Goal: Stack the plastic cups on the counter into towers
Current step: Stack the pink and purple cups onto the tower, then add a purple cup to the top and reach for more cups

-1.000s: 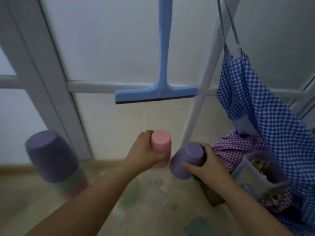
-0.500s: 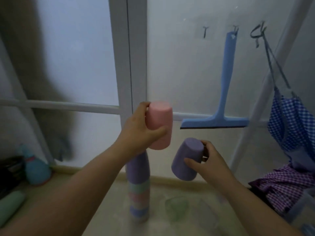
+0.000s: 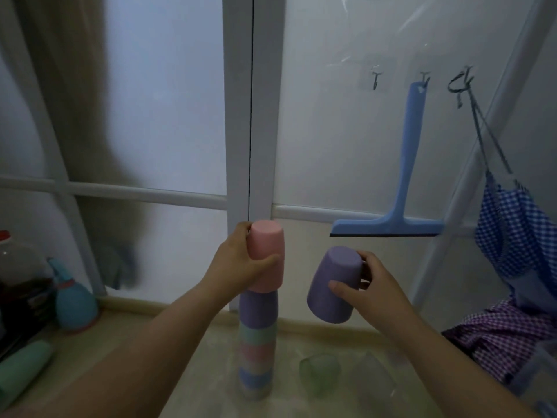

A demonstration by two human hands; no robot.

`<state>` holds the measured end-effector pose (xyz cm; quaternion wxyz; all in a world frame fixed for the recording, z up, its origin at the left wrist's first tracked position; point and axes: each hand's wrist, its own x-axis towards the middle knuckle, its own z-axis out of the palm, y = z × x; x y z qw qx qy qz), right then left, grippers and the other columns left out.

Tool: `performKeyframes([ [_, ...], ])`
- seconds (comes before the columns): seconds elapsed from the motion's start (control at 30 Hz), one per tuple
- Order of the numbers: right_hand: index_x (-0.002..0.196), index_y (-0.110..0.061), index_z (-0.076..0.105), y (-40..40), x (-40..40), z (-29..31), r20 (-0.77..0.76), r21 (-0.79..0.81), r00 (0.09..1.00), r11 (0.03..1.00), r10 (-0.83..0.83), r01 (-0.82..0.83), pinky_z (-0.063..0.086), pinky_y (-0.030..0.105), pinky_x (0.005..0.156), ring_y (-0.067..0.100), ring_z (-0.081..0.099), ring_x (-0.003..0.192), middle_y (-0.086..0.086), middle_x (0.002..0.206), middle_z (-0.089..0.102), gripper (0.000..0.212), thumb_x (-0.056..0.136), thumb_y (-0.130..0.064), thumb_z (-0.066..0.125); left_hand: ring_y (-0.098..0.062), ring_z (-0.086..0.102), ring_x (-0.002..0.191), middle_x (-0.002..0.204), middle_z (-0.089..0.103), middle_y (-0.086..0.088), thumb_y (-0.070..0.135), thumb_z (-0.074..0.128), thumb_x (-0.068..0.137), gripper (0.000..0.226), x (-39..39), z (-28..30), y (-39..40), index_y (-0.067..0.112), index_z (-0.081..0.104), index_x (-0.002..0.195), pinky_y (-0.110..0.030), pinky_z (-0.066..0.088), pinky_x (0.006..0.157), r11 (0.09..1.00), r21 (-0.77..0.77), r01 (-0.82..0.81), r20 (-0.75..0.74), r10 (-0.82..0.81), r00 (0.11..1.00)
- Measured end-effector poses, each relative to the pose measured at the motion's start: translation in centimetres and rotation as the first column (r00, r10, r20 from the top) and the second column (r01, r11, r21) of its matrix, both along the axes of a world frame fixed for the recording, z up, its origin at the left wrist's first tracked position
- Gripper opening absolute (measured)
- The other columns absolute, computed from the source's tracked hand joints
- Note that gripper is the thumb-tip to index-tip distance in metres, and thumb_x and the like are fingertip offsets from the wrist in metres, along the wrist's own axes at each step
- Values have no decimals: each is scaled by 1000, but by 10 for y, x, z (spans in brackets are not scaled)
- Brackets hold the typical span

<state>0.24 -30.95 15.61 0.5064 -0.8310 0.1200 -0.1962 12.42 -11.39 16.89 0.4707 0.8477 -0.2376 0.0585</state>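
A green cup (image 3: 320, 372) sat on the pale surface (image 3: 196, 387) beside a tower of stacked cups (image 3: 256, 345) (purple, green, pink, blue). The left hand (image 3: 238, 267) gripped an upturned pink cup (image 3: 266, 256) atop the tower. The right hand (image 3: 369, 286) held a tilted purple cup (image 3: 333, 285) in the air alongside. A blue squeegee (image 3: 401, 188) hung on the window behind.

the pink cup (image 3: 266, 254) hides the tower (image 3: 256, 342) top; the green cup (image 3: 21, 369) is cut by the left edge.
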Motion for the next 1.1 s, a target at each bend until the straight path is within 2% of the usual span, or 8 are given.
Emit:
performKeyframes([
  [0.1,115,-30,45,1,0,0,11,8,1000,1000,-2,2,50,28,77,16,58,100,-2,116,58,54,71,-22,76,-25,55,103,123,55,-8,35,70,74,64,-2,-17,3,21,35,126,-42,52,87,999,33,-13,-50,14,999],
  [0.23,120,-26,46,7,2,4,28,5,1000,1000,4,-4,52,36,85,21,58,105,1,121,58,58,71,-22,76,-29,54,110,129,52,-10,34,67,77,67,-8,-30,9,19,31,131,-44,51,91,1000,-11,-25,-121,24,992],
  [0.3,122,-25,46,11,5,15,79,22,997,1000,8,-10,52,37,85,21,59,105,1,121,59,59,70,-22,76,-27,53,111,130,52,-9,34,67,77,68,-7,-30,12,19,30,132,-41,50,92,1000,5,1,-90,-1,996],
  [0.47,124,-26,45,33,28,59,205,5,978,999,37,-39,51,27,76,17,58,104,-3,118,57,59,72,-24,75,-18,51,110,134,50,-6,39,60,81,59,-5,-16,27,20,34,131,-29,44,87,1000,17,6,12,-6,1000],
  [0.57,126,-22,44,54,47,76,221,-35,974,998,51,-44,53,35,86,20,56,109,1,125,56,62,72,-25,74,-14,52,103,129,52,-4,38,60,82,55,-6,-10,42,20,37,128,-26,42,84,999,22,-40,63,39,997],
  [0.7,129,-21,43,82,70,79,151,-85,985,994,81,-68,50,37,94,20,53,113,0,130,53,65,73,-24,75,-11,53,98,122,56,-1,35,60,81,49,-7,-15,68,22,40,124,-25,43,83,995,61,-75,105,68,992],
  [0.93,126,-19,47,95,89,37,21,-77,996,994,85,-83,50,35,89,19,57,105,2,126,58,64,70,-24,77,-12,55,98,111,58,4,32,60,83,47,-9,-29,113,22,40,124,-26,46,85,991,98,-89,81,81,993],
  [1.1,131,-23,40,93,80,22,41,-13,998,999,45,-45,48,37,95,21,50,120,1,135,50,68,73,-24,75,-12,56,98,106,57,6,31,60,83,45,-3,-39,133,23,41,122,-26,46,84,991,113,-65,67,58,996],
])
